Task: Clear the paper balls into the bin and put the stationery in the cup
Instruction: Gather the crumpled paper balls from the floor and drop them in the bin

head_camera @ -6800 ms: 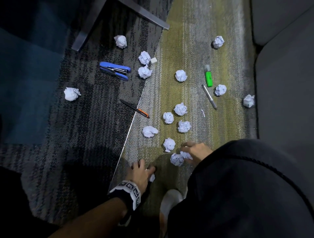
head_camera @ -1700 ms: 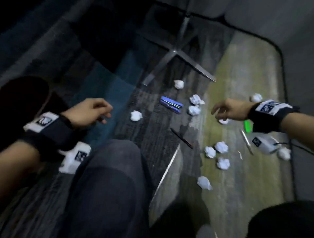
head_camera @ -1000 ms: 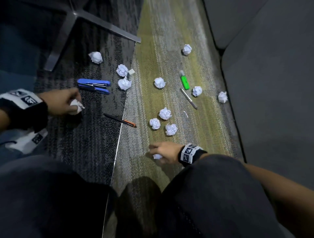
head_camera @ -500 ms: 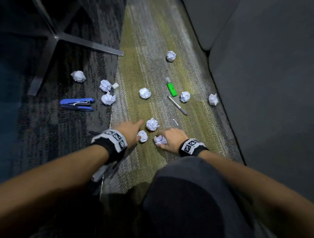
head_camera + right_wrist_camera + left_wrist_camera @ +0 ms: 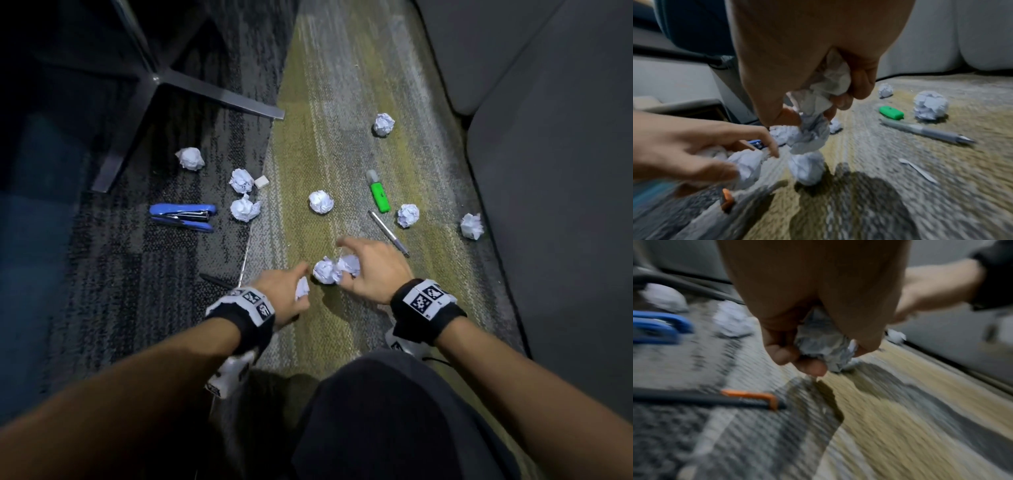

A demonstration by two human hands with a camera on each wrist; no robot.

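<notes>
My left hand [image 5: 295,285] grips one white paper ball [image 5: 302,289]; the left wrist view shows the fingers [image 5: 785,353] curled round that ball [image 5: 824,345]. My right hand [image 5: 342,263] grips crumpled paper balls [image 5: 830,84] in its curled fingers. Just under them another paper ball [image 5: 807,167] lies on the carpet, between the two hands. Several more paper balls [image 5: 321,202] are scattered ahead. Stationery lies on the floor: a blue stapler [image 5: 183,217], a white eraser [image 5: 262,181], a green highlighter [image 5: 378,195], a grey pen [image 5: 388,233] and a black pen with an orange clip [image 5: 748,399]. No bin or cup is in view.
A metal chair base [image 5: 154,78] spreads over the dark carpet at the upper left. A grey sofa [image 5: 548,171] runs along the right side. A small white sliver [image 5: 918,170] lies near the grey pen. My knee [image 5: 394,411] fills the bottom of the head view.
Both hands have lifted the balls they were touching half a second ago. The right hand has moved forward over the third nearby ball, and the left hand has drawn in beside it.
</notes>
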